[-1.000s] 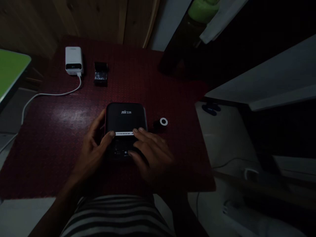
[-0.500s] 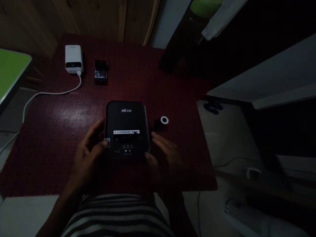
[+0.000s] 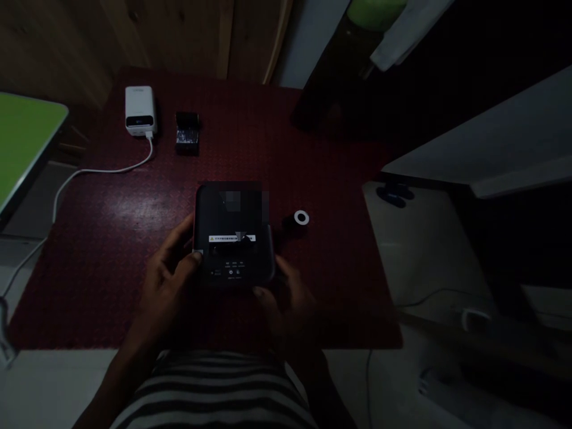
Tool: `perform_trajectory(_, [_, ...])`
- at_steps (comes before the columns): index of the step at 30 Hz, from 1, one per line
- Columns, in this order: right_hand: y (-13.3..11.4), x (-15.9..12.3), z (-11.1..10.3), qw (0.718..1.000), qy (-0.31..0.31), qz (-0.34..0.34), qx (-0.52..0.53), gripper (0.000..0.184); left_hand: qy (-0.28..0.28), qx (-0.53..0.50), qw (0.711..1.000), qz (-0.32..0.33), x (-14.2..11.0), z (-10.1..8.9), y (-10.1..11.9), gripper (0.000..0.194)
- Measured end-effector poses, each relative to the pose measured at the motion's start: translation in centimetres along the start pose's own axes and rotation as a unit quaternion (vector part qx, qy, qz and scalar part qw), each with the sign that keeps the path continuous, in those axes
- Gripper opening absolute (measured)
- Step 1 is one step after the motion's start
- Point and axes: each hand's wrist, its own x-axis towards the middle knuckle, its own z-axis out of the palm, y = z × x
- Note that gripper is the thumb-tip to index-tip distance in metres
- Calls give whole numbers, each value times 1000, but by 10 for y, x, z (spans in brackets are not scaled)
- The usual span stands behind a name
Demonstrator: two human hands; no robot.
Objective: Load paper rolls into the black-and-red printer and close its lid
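Note:
A black box-shaped printer [image 3: 233, 220] with a white warning strip, a slot and small buttons lies on the red table, between my hands. My left hand [image 3: 172, 268] grips its left side, thumb on the near left corner and fingers along the edge. At the near right corner my right hand [image 3: 290, 298] closes on the printer, with the thumb at its front edge and fingers against its side. Right of the printer lies a small dark roll with a white ring-shaped end [image 3: 301, 218]. Parts of both hands are in deep shadow.
A white power bank [image 3: 140, 107] with a white cable [image 3: 111, 171] sits at the table's [image 3: 250, 143] far left. Beside it is a shiny black film roll [image 3: 186, 137]. A green-topped table [image 3: 27, 140] stands left; a dark bottle with a green cap [image 3: 375, 13] stands at the back.
My right hand has moved in from beside the printer to its near right corner, the thumb now at the front edge. My left hand keeps its hold. The whole view has shifted slightly.

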Motion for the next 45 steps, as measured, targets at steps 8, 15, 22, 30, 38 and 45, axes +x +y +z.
perform_trajectory(8, [-1, -1, 2, 1000, 11, 7, -23, 50, -11, -5, 1000, 2, 2, 1, -4, 64])
perform_trajectory(15, [-12, 10, -16, 994, 3, -81, -76, 45, -23, 26, 997, 69, 2, -5, -15, 59])
perform_trajectory(22, [-50, 87, -24, 939, -38, -310, -143, 27, -82, 87, 968, 219, 6, -17, -52, 73])
perform_trajectory(30, [-99, 148, 19, 851, -330, -183, -365, 36, -105, 121, 950, 268, 10, -21, -66, 79])
perform_trajectory(38, [-106, 139, 9, 859, -277, -220, -370, 33, -98, 122, 949, 274, 11, -18, -62, 76])
perform_trajectory(45, [-85, 89, -62, 963, -41, -236, -120, 26, -82, 121, 954, 264, 10, -19, -66, 78])
